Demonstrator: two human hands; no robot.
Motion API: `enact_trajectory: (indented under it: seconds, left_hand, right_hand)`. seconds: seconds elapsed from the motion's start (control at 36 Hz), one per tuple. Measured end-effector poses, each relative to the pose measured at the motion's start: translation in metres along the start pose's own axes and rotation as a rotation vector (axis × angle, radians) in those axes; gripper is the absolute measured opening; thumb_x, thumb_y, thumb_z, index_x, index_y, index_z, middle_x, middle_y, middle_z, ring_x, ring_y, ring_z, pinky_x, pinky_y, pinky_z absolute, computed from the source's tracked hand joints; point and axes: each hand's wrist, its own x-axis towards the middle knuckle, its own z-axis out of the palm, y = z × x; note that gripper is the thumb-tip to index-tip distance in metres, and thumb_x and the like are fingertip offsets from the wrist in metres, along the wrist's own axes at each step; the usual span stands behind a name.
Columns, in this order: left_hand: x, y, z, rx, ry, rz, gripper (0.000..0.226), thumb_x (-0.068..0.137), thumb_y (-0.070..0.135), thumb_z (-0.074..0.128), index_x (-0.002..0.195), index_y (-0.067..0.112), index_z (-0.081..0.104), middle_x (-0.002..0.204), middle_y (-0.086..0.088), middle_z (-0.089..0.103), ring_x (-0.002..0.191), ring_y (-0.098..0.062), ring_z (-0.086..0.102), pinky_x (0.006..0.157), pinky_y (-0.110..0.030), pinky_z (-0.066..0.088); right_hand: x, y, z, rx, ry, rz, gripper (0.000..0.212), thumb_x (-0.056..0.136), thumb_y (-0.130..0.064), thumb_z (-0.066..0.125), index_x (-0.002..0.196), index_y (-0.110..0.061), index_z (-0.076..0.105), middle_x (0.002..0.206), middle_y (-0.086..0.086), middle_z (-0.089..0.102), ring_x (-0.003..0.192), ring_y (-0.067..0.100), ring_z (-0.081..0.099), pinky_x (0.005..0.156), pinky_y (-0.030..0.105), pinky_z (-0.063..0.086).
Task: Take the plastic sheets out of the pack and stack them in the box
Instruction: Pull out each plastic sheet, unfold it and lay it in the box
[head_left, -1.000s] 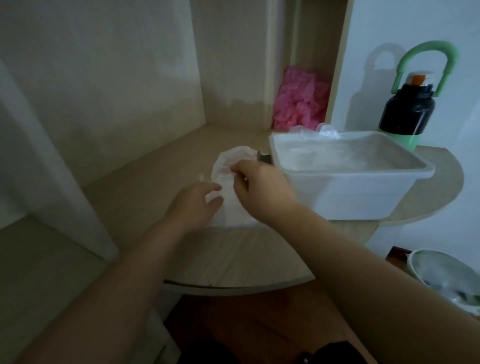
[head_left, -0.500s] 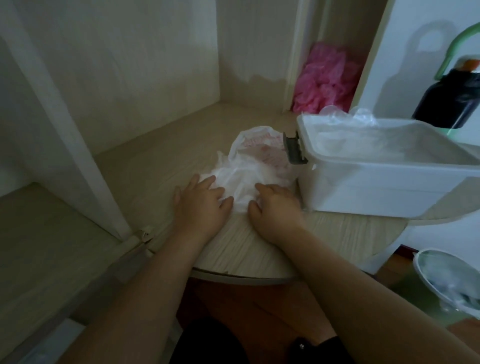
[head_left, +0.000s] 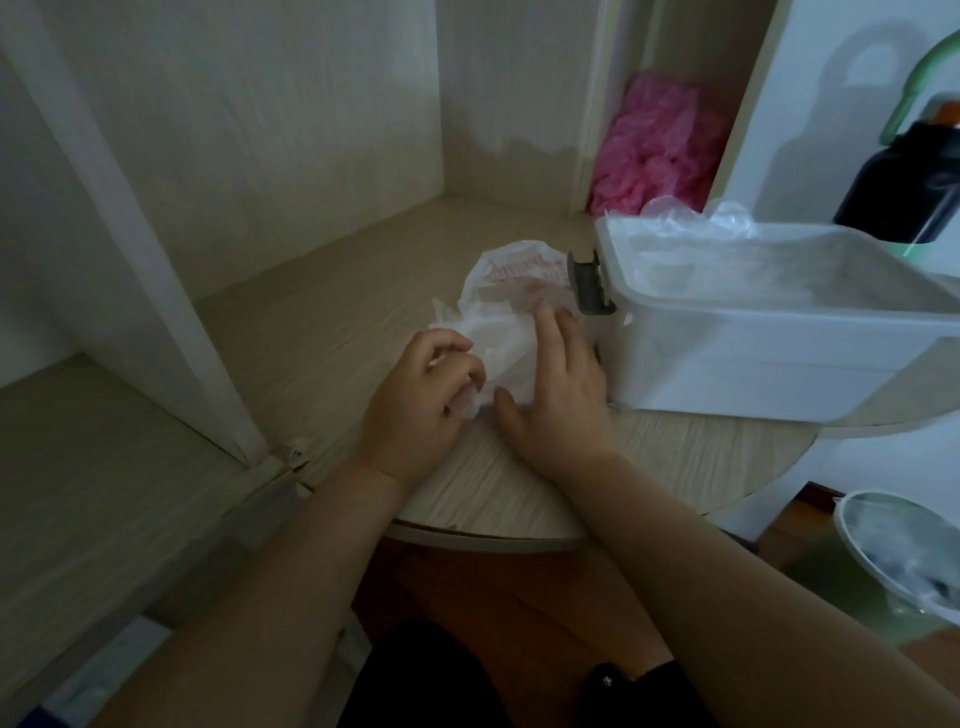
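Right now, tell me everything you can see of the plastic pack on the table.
The pack is a thin, crumpled bag of white plastic with blurred red print on its far part. It lies on the table beside the box, close to its grey latch. The left hand grips its near left edge; the right hand rests on it with fingers straight.

Findings: rows of red printed lettering run across the upper face of the white plastic pack (head_left: 519, 283). The print is too blurred to read, with no word, brand or number made out. No other marking is legible.
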Motion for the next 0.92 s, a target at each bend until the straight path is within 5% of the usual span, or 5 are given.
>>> enact_trajectory:
  seconds: [0.25, 0.47, 0.58, 0.69, 0.92]
  left_hand:
    - [-0.001, 0.005, -0.001, -0.141, 0.102, 0.024, 0.042, 0.083, 0.008, 0.061, 0.12, 0.016, 0.042, 0.127, -0.011, 0.044, 0.11, -0.009, 0.048, 0.086, -0.003, 0.04]
    - [-0.007, 0.016, -0.013, -0.358, 0.086, -0.272, 0.066, 0.083, -0.002, 0.063, 0.125, 0.04, 0.034, 0.112, 0.014, 0.06, 0.09, -0.002, 0.063, 0.082, -0.017, 0.052]
    - [-0.003, 0.015, -0.018, -0.516, 0.049, -0.444, 0.065, 0.082, -0.001, 0.067, 0.127, 0.036, 0.038, 0.086, 0.013, 0.069, 0.087, 0.0, 0.065, 0.084, -0.016, 0.05]
    - [0.015, 0.015, -0.024, -0.633, -0.147, -0.58, 0.06, 0.079, 0.009, 0.075, 0.126, 0.03, 0.045, 0.095, 0.012, 0.068, 0.09, -0.004, 0.065, 0.086, -0.029, 0.051]
    - [0.06, 0.029, -0.039, -0.666, -0.029, -0.68, 0.019, 0.081, 0.011, 0.073, 0.098, 0.016, 0.067, 0.079, 0.012, 0.066, 0.061, 0.008, 0.06, 0.06, -0.008, 0.046]
  right_hand:
    - [-0.006, -0.002, 0.0, 0.086, 0.137, -0.043, 0.079, 0.068, -0.04, 0.044, 0.137, -0.011, 0.02, 0.139, 0.022, 0.041, 0.128, 0.036, 0.036, 0.1, 0.049, 0.031]
    - [-0.004, -0.004, -0.013, 0.058, 0.07, -0.066, 0.076, 0.072, -0.036, 0.049, 0.138, 0.0, 0.038, 0.118, 0.015, 0.059, 0.113, 0.035, 0.052, 0.098, 0.048, 0.031]
    - [0.012, -0.017, -0.035, 0.025, -0.057, -0.265, 0.015, 0.085, -0.029, 0.057, 0.085, -0.017, 0.066, 0.069, -0.003, 0.059, 0.074, 0.022, 0.06, 0.082, 0.036, 0.039]
    - [0.037, -0.038, -0.059, 0.048, -0.379, -0.226, 0.036, 0.096, -0.032, 0.049, 0.06, -0.027, 0.042, 0.06, -0.011, 0.045, 0.057, 0.004, 0.044, 0.056, 0.024, 0.035]
    - [0.087, -0.04, -0.13, 0.306, -0.176, 0.007, 0.03, 0.089, -0.024, 0.057, 0.068, -0.002, 0.059, 0.061, 0.005, 0.047, 0.056, 0.012, 0.043, 0.053, 0.026, 0.033]
